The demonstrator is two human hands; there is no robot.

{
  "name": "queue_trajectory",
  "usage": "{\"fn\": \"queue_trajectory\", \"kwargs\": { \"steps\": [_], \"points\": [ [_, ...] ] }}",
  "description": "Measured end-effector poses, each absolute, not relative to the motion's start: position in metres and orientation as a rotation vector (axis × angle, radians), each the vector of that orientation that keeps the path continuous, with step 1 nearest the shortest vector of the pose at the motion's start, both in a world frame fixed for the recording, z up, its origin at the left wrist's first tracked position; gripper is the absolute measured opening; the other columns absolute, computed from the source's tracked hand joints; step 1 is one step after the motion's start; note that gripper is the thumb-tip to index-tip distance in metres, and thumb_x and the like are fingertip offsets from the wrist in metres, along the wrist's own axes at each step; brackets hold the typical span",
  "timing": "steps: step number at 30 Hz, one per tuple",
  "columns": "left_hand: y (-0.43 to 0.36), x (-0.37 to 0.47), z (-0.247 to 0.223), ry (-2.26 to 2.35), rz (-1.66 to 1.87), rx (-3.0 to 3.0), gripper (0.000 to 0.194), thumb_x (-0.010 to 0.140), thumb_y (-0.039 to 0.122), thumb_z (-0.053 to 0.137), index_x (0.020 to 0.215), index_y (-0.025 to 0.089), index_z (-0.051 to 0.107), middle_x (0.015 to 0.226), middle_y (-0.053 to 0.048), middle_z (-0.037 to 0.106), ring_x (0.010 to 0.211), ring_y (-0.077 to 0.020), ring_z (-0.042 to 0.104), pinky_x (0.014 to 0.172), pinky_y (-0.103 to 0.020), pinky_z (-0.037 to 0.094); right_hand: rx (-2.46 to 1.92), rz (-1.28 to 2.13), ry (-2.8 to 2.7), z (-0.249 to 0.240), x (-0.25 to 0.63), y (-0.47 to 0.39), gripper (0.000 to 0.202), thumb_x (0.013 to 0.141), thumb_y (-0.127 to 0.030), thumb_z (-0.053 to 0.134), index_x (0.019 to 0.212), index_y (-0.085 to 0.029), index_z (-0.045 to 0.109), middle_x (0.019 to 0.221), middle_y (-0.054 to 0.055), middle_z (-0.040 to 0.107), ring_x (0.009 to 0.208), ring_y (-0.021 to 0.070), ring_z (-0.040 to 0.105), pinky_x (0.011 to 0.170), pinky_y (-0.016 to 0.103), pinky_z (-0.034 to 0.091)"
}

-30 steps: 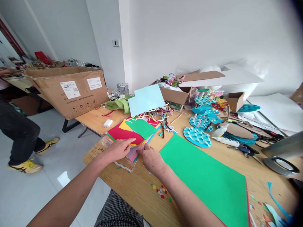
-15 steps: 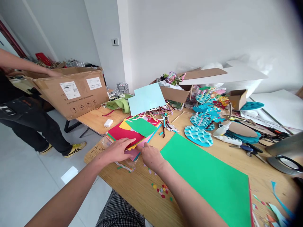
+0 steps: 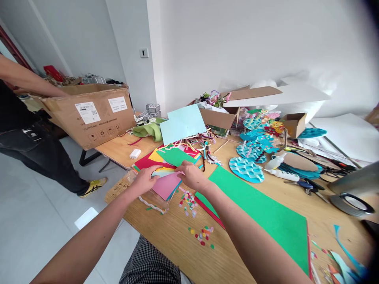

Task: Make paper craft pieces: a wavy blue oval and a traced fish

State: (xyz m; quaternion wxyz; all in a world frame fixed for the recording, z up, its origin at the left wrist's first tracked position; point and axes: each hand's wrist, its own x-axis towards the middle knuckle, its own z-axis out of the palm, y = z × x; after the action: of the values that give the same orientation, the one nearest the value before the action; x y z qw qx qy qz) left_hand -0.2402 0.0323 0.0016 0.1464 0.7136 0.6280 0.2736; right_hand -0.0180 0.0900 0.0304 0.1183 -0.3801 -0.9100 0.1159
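Note:
My left hand [image 3: 144, 180] and my right hand [image 3: 193, 175] grip the near edge of several coloured paper sheets [image 3: 164, 172], raised and bent back. Below them a pink sheet [image 3: 166, 187] lies exposed on the rest of the pile, which rests on clear plastic packaging [image 3: 154, 199]. A green piece [image 3: 179, 155], a yellow piece and a red sheet [image 3: 146, 161] top the pile behind my fingers. Thumbs and fingers are closed on the paper. Small paper dots [image 3: 188, 202] are scattered beside the pile, with more dots [image 3: 203, 235] nearer me.
A large green sheet [image 3: 260, 209] lies right, over red. Beyond it are blue wavy ovals [image 3: 246, 169], glue bottles [image 3: 282, 174], scissors [image 3: 308, 186] and tape [image 3: 352, 203]. A pale blue sheet [image 3: 183, 124] leans behind. At left, a person reaches into a cardboard box [image 3: 103, 114].
Both hands have raised and folded back the sheets' near edge, uncovering the pink sheet. My right hand shifted up and right, revealing the dots. The other person's arm reaches deeper into the box.

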Motion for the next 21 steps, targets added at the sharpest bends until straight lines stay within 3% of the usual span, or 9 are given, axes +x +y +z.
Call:
{"fn": "queue_trajectory", "kwargs": {
  "steps": [6,9,12,18,21],
  "points": [
    [0.032,-0.239,0.001,1.758,0.803,2.034,0.047,0.075,0.017,0.053,0.122,0.018,0.058,0.121,-0.008,0.065,0.108,-0.0227,0.060,0.096,-0.035,0.044,-1.117,0.243,-2.598,0.032,-0.039,0.090,0.040,0.078,-0.030,0.071,0.113,-0.015,0.060,0.108,0.011,0.056,0.103,0.0240,0.049,0.086,0.032,0.038],
    [0.032,-0.239,0.001,1.732,0.791,2.020,0.043,0.074,0.017,0.054,0.116,0.018,0.062,0.114,-0.008,0.068,0.103,-0.0229,0.062,0.092,-0.034,0.045,-1.059,0.257,-2.622,0.033,-0.047,0.095,0.022,0.083,-0.034,0.065,0.096,-0.018,0.068,0.096,0.008,0.060,0.096,0.0204,0.051,0.085,0.030,0.036],
    [0.032,-0.239,0.004,1.722,0.781,1.986,0.033,0.072,0.020,0.056,0.103,0.017,0.068,0.098,-0.007,0.073,0.090,-0.0236,0.065,0.083,-0.034,0.048,-1.016,0.263,-2.640,0.036,-0.052,0.097,0.026,0.089,-0.037,0.057,0.080,-0.016,0.071,0.084,0.007,0.062,0.090,0.0183,0.053,0.084,0.028,0.035],
    [0.032,-0.238,0.008,1.709,0.824,1.892,0.025,0.067,0.025,0.062,0.089,0.017,0.070,0.085,-0.005,0.073,0.084,-0.0232,0.062,0.076,-0.031,0.048,-1.075,0.269,-2.612,0.040,-0.054,0.096,0.032,0.090,-0.038,0.055,0.072,-0.016,0.070,0.076,0.006,0.063,0.081,0.0176,0.056,0.078,0.027,0.035],
    [0.034,-0.239,0.006,1.719,0.868,1.825,0.021,0.065,0.028,0.065,0.082,0.017,0.070,0.081,-0.005,0.072,0.082,-0.0235,0.062,0.072,-0.029,0.047,-1.130,0.265,-2.535,0.039,-0.051,0.091,0.033,0.092,-0.040,0.050,0.079,-0.015,0.068,0.081,0.007,0.064,0.085,0.0184,0.055,0.078,0.027,0.036]
  ]
}}
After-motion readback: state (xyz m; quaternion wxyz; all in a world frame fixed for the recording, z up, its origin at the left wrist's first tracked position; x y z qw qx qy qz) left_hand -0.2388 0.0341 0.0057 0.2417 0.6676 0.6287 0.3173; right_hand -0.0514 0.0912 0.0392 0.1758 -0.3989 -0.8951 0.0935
